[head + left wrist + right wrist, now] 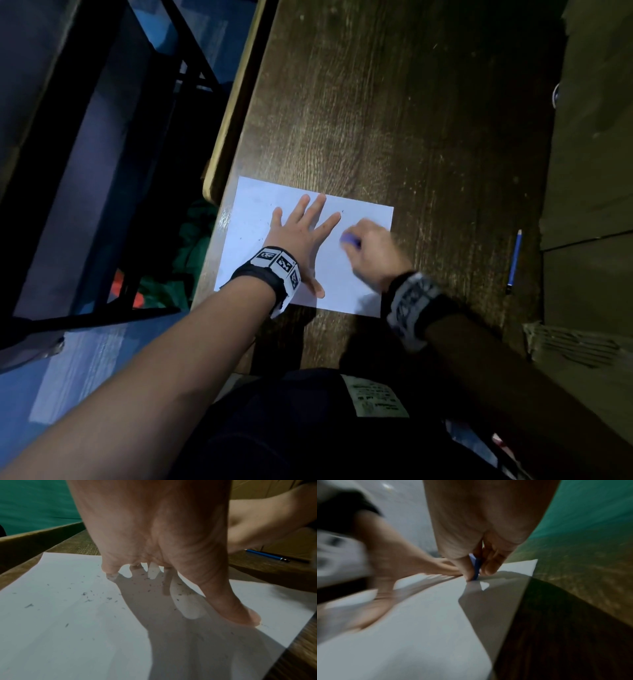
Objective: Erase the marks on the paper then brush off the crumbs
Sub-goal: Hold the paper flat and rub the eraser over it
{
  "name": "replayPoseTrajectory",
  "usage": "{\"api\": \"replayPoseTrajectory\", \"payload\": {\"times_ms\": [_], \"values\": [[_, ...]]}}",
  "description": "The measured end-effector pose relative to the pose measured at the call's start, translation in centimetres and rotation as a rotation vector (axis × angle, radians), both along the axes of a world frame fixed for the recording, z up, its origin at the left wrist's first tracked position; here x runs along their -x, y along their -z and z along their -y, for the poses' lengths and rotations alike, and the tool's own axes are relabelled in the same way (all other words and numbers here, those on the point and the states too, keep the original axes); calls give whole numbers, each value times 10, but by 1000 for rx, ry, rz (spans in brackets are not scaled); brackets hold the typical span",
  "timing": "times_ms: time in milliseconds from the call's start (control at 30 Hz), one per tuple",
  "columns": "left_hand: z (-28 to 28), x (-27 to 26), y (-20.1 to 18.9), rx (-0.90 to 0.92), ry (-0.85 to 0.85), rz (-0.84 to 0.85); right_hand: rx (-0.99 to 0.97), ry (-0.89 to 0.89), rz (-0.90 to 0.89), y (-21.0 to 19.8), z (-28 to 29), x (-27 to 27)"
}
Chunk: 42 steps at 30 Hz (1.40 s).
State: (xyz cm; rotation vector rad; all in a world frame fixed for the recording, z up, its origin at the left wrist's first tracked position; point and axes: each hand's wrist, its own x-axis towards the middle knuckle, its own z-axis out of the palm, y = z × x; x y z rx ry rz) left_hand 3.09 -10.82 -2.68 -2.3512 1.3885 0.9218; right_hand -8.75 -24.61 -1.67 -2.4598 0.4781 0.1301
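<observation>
A white sheet of paper lies on the dark wooden desk. My left hand presses flat on the sheet's left half with fingers spread. My right hand pinches a blue eraser between thumb and fingers, its edge down on the paper's right part; the eraser shows blue in the right wrist view, which is blurred. Grey eraser crumbs lie scattered on the paper around and under my left hand.
A blue pencil lies on the desk to the right of the sheet, also seen as a pencil in the left wrist view. The desk's left edge drops to a dark chair frame and floor.
</observation>
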Motion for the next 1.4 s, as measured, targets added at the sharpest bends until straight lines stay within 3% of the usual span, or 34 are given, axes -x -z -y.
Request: {"api": "replayPoseTrajectory", "payload": {"times_ms": [67,133,300,367,433,500,533,667,700,767,867,933,967,1100,1167,1300,1333,1400], "values": [[0,0,0,-13,1,-6,66,232,44,3,21,-18],[0,0,1,-19,0,-9,84,277,52,7,13,-15],[0,-1,3,-4,-3,1,-36,-247,73,2,-37,31],[1,-1,2,-5,-3,-3,-6,-105,15,-1,-16,10],[1,0,1,-16,-4,-5,76,167,41,0,11,-10],[2,0,1,-23,-2,-4,99,294,71,4,17,-14],[2,0,1,-21,-1,-4,69,271,58,5,9,-10],[1,-1,2,-6,-4,7,-61,-197,-29,2,-38,25],[1,-1,1,-9,-2,5,-63,-228,-57,1,-33,22],[1,-1,0,-20,-1,-8,-23,-116,-52,1,-13,5],[0,0,-2,-25,2,-17,50,228,91,5,16,-13],[0,0,-2,-17,1,-10,57,314,98,10,7,-5],[0,0,-1,-12,-1,-7,33,265,83,10,-6,5],[0,0,1,-3,-4,1,-82,-206,83,6,-35,42],[1,0,2,-4,-4,2,-89,-76,39,6,-9,21],[1,1,-1,-15,-5,-10,4,285,139,17,19,-8],[1,1,0,-10,-6,-8,0,287,138,18,6,-3],[0,1,2,6,-11,3,-55,132,139,16,-30,19]]}}
